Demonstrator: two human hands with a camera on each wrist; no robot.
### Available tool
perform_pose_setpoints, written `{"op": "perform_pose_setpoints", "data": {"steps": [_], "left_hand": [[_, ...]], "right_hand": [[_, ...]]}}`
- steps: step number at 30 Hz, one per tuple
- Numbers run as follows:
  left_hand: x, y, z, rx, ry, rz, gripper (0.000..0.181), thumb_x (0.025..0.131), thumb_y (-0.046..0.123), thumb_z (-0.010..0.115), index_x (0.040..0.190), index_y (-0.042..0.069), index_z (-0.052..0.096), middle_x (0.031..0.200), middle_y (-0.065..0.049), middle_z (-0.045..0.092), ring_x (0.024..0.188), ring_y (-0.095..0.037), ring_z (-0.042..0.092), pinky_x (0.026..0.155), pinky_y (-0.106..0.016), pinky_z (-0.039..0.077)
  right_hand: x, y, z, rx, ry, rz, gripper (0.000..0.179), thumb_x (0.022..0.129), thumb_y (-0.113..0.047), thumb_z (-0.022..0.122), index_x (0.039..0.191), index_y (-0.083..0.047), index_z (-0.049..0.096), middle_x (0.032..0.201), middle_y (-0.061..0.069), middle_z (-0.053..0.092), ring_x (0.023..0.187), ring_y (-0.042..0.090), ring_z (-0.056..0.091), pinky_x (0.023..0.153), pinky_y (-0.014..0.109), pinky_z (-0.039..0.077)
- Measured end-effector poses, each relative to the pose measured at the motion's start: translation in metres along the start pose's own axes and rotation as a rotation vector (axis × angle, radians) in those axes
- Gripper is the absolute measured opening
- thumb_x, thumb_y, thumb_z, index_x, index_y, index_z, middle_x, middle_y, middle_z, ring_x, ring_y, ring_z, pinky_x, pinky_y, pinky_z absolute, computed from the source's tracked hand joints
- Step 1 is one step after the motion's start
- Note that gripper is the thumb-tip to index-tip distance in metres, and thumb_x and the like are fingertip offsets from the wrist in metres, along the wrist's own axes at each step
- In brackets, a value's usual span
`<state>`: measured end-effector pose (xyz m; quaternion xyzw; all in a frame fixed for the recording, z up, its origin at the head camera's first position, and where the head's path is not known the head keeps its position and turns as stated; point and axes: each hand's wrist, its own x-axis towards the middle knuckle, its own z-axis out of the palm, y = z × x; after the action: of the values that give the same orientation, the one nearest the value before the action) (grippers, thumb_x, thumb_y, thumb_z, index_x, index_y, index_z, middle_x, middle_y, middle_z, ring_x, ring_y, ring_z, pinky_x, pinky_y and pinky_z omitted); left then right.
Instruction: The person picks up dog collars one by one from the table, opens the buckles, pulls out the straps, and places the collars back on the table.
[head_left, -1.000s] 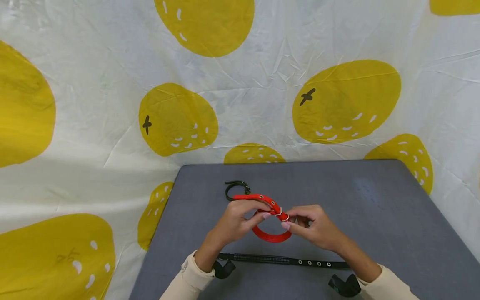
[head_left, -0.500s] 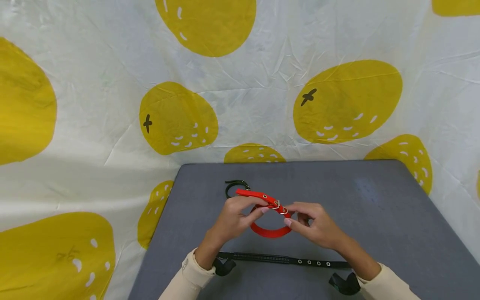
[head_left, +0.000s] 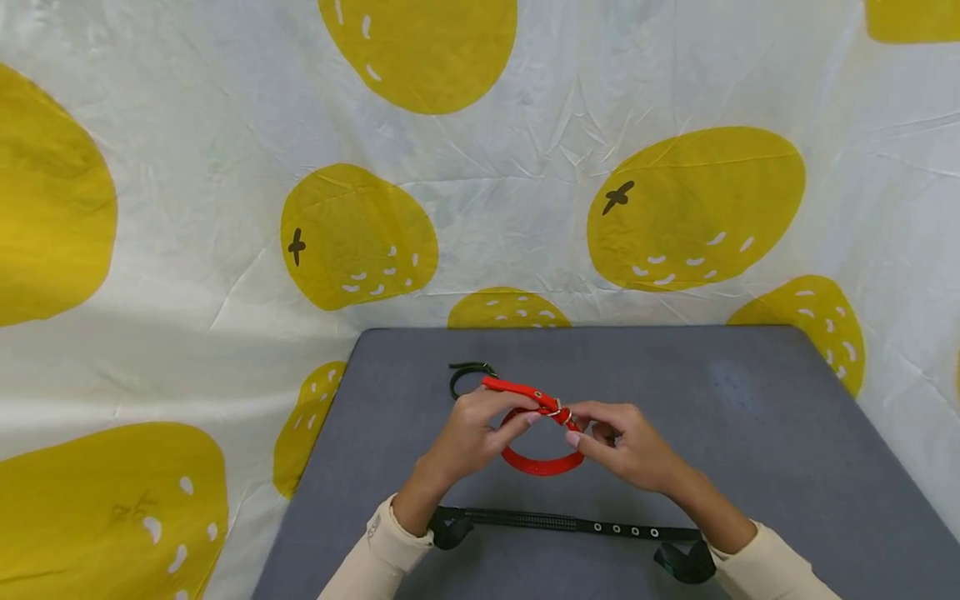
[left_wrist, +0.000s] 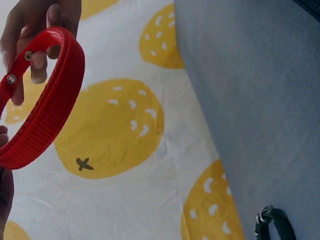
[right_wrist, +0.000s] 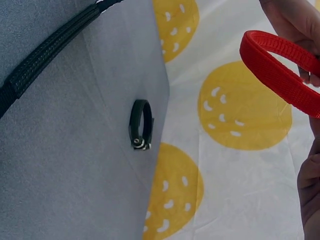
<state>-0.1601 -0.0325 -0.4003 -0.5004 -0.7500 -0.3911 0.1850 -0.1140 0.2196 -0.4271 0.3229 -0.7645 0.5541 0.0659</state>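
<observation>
Both hands hold a red collar (head_left: 542, 467) up over the table, its strap looped through a metal buckle. My left hand (head_left: 471, 437) pinches the strap just left of the buckle between thumb and fingers, and the strap's free end with an eyelet sticks out above that hand. On the other side, my right hand (head_left: 626, 446) pinches the band by the metal ring. The loop hangs below the fingers. In the left wrist view the red collar (left_wrist: 55, 107) shows its woven outer face and rivets; the right wrist view shows the red collar (right_wrist: 280, 70) from its other side.
A black collar (head_left: 540, 520) lies stretched out on the grey table (head_left: 750, 433), nearer the body, its row of eyelets to the right. Behind the hands stands a dark buckled collar (right_wrist: 141, 125) in a loop. A fruit-patterned cloth (head_left: 510, 233) hangs behind the table.
The red strap's free end has shifted right and up, its exposed part getting shorter as the buckle and ring come closer together. Both hands keep their grip in nearly the same place.
</observation>
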Motion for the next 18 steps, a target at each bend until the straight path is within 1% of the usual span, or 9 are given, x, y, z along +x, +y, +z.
{"op": "perform_pose_setpoints", "data": {"steps": [3,6,10,13,16,18], "left_hand": [[0.001,-0.001,-0.001,0.012,-0.001,-0.008,0.017,0.093,0.021,0.073,0.107,0.011,0.075,0.099,0.000,0.075,0.077,-0.006,0.062,0.073,-0.018,0.052],[0.003,-0.002,-0.001,0.040,-0.014,-0.015,0.018,0.092,0.021,0.074,0.107,0.012,0.076,0.099,0.002,0.075,0.076,-0.005,0.060,0.073,-0.019,0.051],[0.004,-0.003,0.002,0.076,-0.047,-0.023,0.019,0.091,0.021,0.075,0.108,0.013,0.076,0.099,0.003,0.075,0.076,-0.004,0.059,0.074,-0.015,0.049],[0.005,-0.003,0.004,0.093,-0.063,-0.020,0.018,0.091,0.021,0.075,0.108,0.013,0.076,0.099,0.003,0.075,0.077,-0.004,0.059,0.076,-0.012,0.047],[0.005,-0.004,0.006,0.105,-0.060,-0.022,0.018,0.091,0.021,0.075,0.107,0.013,0.076,0.098,0.004,0.075,0.076,-0.004,0.059,0.077,-0.012,0.046],[0.006,-0.005,0.006,0.112,-0.054,-0.025,0.017,0.091,0.022,0.075,0.107,0.014,0.077,0.098,0.004,0.075,0.076,-0.004,0.058,0.077,-0.013,0.046]], "right_hand": [[0.000,0.001,-0.001,0.010,-0.007,0.009,0.032,0.092,0.003,0.066,0.122,-0.008,0.069,0.085,0.005,0.069,0.047,-0.006,0.038,0.041,0.017,0.035],[0.002,0.004,-0.002,0.001,-0.009,0.008,0.032,0.092,0.004,0.065,0.120,-0.012,0.069,0.071,-0.001,0.062,0.046,-0.007,0.035,0.041,0.017,0.034],[0.005,0.010,-0.002,-0.011,-0.010,-0.002,0.029,0.093,0.004,0.065,0.112,-0.017,0.070,0.069,-0.007,0.057,0.046,-0.006,0.033,0.042,0.017,0.034],[0.008,0.014,-0.003,-0.012,-0.013,-0.006,0.027,0.093,0.003,0.066,0.110,-0.018,0.071,0.075,-0.008,0.059,0.046,-0.005,0.033,0.042,0.018,0.035],[0.009,0.017,-0.005,-0.011,-0.022,-0.001,0.027,0.092,0.002,0.067,0.110,-0.018,0.072,0.067,-0.008,0.054,0.046,-0.005,0.033,0.041,0.017,0.035],[0.010,0.017,-0.006,-0.013,-0.029,0.007,0.027,0.093,0.001,0.067,0.112,-0.018,0.071,0.064,-0.006,0.053,0.046,-0.005,0.034,0.042,0.017,0.035]]}}
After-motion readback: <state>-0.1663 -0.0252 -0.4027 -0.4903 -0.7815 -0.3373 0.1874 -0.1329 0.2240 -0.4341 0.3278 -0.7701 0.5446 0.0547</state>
